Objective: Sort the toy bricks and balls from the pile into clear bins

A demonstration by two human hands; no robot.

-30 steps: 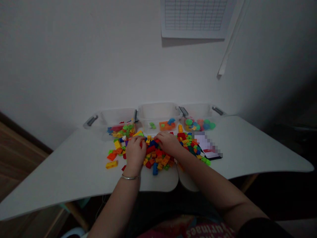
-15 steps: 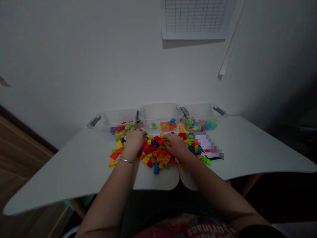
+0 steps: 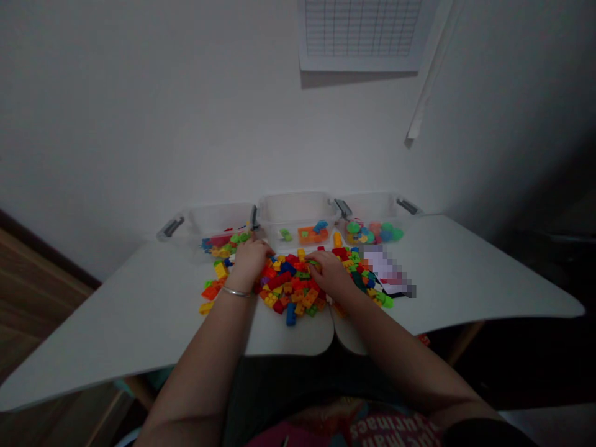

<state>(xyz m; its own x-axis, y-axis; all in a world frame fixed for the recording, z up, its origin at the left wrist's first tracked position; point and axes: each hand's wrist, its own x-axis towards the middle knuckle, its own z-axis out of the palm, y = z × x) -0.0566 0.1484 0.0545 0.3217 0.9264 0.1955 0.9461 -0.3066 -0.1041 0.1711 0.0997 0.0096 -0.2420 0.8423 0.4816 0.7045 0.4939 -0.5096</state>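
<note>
A heap of small coloured plastic bricks (image 3: 291,287) lies on the white table (image 3: 139,316) in front of me. My left hand (image 3: 249,261), with a silver bangle on the wrist, rests on the heap's far left side near the left bin, fingers curled downward. My right hand (image 3: 328,270) lies on the heap's right half, fingers bent among the bricks. What either hand holds is hidden under the fingers.
Three clear plastic bins stand along the wall: the left bin (image 3: 209,226) holds mixed bricks, the middle bin (image 3: 298,220) a few orange, blue and green pieces, the right bin (image 3: 377,217) round green and pink pieces. A flat blurred card (image 3: 388,273) lies right of the heap.
My left hand moved away from me, from the heap's middle toward the left bin. My right hand shifted slightly right across the bricks.
</note>
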